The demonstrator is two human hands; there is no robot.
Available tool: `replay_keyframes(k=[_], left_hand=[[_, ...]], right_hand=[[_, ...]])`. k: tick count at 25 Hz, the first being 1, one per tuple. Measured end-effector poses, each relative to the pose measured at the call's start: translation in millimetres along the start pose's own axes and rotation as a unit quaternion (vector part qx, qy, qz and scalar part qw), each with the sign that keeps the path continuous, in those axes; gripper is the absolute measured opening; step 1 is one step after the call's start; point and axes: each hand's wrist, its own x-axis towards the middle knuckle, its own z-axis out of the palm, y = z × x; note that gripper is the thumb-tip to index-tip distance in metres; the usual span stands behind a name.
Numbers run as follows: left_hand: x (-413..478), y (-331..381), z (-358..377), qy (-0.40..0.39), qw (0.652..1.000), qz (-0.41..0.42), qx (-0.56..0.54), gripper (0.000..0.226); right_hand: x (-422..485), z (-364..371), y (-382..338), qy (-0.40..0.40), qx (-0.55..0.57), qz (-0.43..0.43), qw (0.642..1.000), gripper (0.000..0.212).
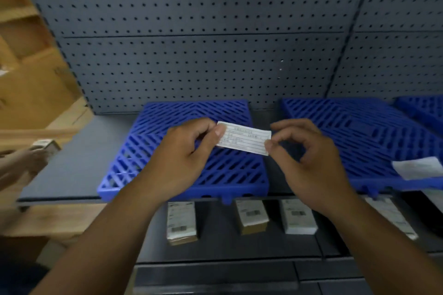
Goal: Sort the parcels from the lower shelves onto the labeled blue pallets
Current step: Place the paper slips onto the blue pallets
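I hold a small white paper label [244,139] between both hands above the left blue pallet [182,175]. My left hand [184,151] pinches its left end, and my right hand [311,151] pinches its lower right corner. A second blue pallet [359,132] lies to the right with a white label [418,167] on its front right part. A third blue pallet [424,108] shows at the far right. On the lower shelf [215,246] stand several labeled parcels: one at the left [181,221], one in the middle [251,217], one white one [298,219].
A grey pegboard wall [203,43] backs the upper shelf [72,155]. Wooden crates [31,79] stand at the left. Another person's hand [31,159] at the far left holds a small box [48,147]. A flat white parcel [393,217] lies at the lower right.
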Motion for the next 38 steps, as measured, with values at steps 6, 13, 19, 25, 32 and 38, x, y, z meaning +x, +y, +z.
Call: replay_keyframes(k=[6,13,19,25,32,38], left_hand=[[-31,-48,-33,0.005,0.996,-0.005,0.085,0.03],[-49,-76,-38,-0.004,0.993,-0.029,0.119,0.033],[-54,-74,-36,0.003,0.988,-0.027,0.15,0.024],[-57,-75,-34,0.008,0.987,-0.002,0.163,0.023],[-50,-61,-33,0.04,0.991,0.007,0.126,0.032],[-36,-36,-23,-0.008,0.993,0.055,0.107,0.031]], right_hand=[[4,53,-8,-0.052,-0.035,0.004,0.998,0.01],[-5,81,0,-0.069,-0.102,-0.015,0.992,0.009],[-8,83,0,-0.073,-0.131,-0.025,0.988,0.011],[-8,86,3,-0.07,-0.147,-0.024,0.986,0.027],[-1,69,-4,-0.061,-0.112,-0.028,0.991,0.028],[-10,28,-1,-0.043,-0.259,-0.059,0.963,0.034]])
